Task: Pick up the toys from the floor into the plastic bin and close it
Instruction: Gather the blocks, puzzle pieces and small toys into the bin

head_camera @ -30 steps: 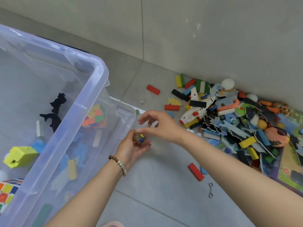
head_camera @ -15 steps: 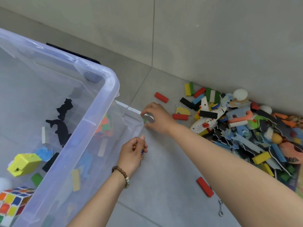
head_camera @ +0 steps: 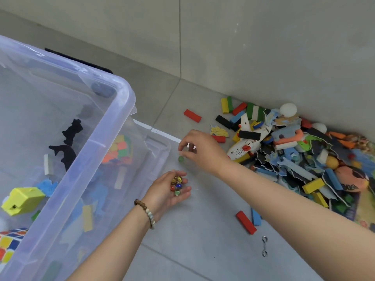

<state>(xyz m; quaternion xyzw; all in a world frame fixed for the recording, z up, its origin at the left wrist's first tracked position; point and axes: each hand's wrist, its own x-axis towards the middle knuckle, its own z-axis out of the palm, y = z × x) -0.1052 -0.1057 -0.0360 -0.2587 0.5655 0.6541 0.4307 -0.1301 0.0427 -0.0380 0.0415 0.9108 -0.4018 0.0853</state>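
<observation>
The clear plastic bin fills the left side and holds a yellow block, a puzzle cube, black and blue foam shapes and more. My left hand is beside the bin's wall, palm up, cupping several coloured marbles. Just above it, my right hand reaches down with curled fingers, its fingertips pinching a small green marble at floor level. A big pile of toys lies on the floor against the wall at right: wooden blocks, a white toy plane, puzzle pieces, balls.
A clear lid lies flat by the bin under my hands. Loose red blocks, a blue block and a small metal link lie on the grey tiles. The wall runs along the back.
My left hand has turned palm up and opened, showing the marbles. My right hand has stayed near the lid's edge, fingers now at the green marble. The camera moved slightly.
</observation>
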